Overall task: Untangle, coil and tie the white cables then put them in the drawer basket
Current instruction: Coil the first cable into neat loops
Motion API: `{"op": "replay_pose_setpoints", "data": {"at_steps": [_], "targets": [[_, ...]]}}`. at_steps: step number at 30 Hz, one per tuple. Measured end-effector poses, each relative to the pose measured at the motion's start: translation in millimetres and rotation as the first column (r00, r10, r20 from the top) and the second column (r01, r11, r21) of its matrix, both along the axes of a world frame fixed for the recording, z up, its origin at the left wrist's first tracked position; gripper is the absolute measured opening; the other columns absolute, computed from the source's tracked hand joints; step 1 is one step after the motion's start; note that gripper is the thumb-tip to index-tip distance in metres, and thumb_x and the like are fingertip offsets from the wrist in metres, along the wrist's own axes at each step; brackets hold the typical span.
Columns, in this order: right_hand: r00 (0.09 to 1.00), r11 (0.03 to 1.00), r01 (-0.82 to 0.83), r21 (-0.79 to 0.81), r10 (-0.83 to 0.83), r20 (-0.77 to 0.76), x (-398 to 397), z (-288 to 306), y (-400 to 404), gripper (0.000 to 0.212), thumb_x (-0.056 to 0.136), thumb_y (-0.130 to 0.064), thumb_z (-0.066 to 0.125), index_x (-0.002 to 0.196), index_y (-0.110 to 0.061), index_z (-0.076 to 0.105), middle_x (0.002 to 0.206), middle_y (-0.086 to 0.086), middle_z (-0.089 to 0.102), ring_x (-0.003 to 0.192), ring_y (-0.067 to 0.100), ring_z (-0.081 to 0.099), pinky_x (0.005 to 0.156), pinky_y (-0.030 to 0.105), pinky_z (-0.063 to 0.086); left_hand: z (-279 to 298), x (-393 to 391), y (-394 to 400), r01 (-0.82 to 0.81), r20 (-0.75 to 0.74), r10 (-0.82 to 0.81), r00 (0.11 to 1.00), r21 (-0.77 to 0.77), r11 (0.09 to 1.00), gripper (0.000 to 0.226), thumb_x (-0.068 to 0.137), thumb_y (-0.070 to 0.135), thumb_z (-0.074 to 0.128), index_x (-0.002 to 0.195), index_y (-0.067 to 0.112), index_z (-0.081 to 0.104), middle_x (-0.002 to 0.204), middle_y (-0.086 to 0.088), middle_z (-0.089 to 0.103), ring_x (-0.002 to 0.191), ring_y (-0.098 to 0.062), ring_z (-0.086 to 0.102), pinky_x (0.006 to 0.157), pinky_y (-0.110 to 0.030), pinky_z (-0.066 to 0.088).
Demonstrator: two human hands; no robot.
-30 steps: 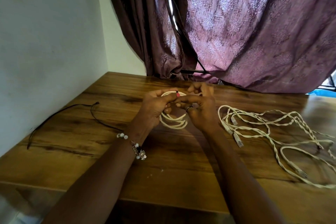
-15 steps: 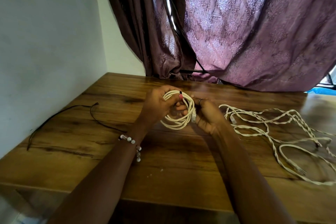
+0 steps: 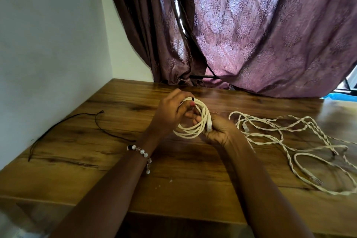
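Table edge (image 3: 173, 195): running bare and wooden across the nearest part of the view, with both forearms reaching over it.
Left hand (image 3: 170, 116): curling round the upper left of the coiled white cable (image 3: 190, 131), thumb and fingers gripping the loops together near a small dark tie (image 3: 193, 99) at the top.
Right hand (image 3: 220, 131): cupping the coil's lower right from beneath, fingers pinching the loops and a white plug end (image 3: 209, 124) against the bundle.
Coil: being held just above the table between both hands, wound into several neat rounds.
Progress: one cable is looking coiled and is being secured; whether the tie is fully fastened I cannot tell.
Remaining cables (image 3: 289, 141): lying in a loose, twisted tangle on the table to the right, untouched by either hand.
Black cord (image 3: 77, 118): lying apart at the far left.
Drawer basket: not showing anywhere, so stowing is all left to do.
Curtain (image 3: 260, 35): hanging behind the table.
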State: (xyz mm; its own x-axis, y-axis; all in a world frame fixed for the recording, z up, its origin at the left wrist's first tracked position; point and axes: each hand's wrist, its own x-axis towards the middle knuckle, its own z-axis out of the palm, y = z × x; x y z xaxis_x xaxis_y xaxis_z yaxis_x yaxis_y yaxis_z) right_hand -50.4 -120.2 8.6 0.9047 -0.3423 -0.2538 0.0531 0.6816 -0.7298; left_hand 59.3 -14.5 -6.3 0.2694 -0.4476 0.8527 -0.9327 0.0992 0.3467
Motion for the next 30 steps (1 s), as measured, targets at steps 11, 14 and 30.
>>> {"op": "replay_pose_setpoints", "data": {"at_steps": [11,14,30], "targets": [[0.990,0.953,0.133,0.273,-0.140,0.006,4,-2,-4,0.015,0.084,0.004,0.053,0.080,0.012,0.065,0.067,0.026,0.067,0.052,0.032,0.068,0.046,0.035,0.056,-3,-3,-6,0.061,-0.196,-0.074,0.978,-0.074,0.995,0.015,0.089,0.013,0.062,0.099,0.004,0.069,0.093,-0.004,0.069,0.084,-0.010,0.064,0.074,-0.026,0.052],[0.996,0.962,0.028,0.273,-0.049,0.070,0,-2,-2,0.029,0.050,0.018,0.067,0.078,0.015,0.068,0.074,0.030,0.068,0.057,0.037,0.069,0.048,0.038,0.057,-4,-4,-6,0.052,-0.188,-0.069,0.980,-0.090,0.995,0.015,0.089,0.013,0.062,0.099,0.004,0.069,0.092,-0.002,0.068,0.084,-0.009,0.063,0.074,-0.026,0.051],[0.994,0.990,0.092,-0.104,-0.085,0.065,5,0,-6,0.022,0.095,0.007,0.038,0.086,0.007,0.058,0.050,0.013,0.059,0.038,0.012,0.057,0.035,0.017,0.047,-6,-7,-6,0.337,-0.537,-0.329,0.777,-0.088,0.938,0.018,0.086,0.003,0.063,0.103,-0.003,0.066,0.100,-0.022,0.068,0.091,-0.031,0.066,0.082,-0.037,0.054]]}}
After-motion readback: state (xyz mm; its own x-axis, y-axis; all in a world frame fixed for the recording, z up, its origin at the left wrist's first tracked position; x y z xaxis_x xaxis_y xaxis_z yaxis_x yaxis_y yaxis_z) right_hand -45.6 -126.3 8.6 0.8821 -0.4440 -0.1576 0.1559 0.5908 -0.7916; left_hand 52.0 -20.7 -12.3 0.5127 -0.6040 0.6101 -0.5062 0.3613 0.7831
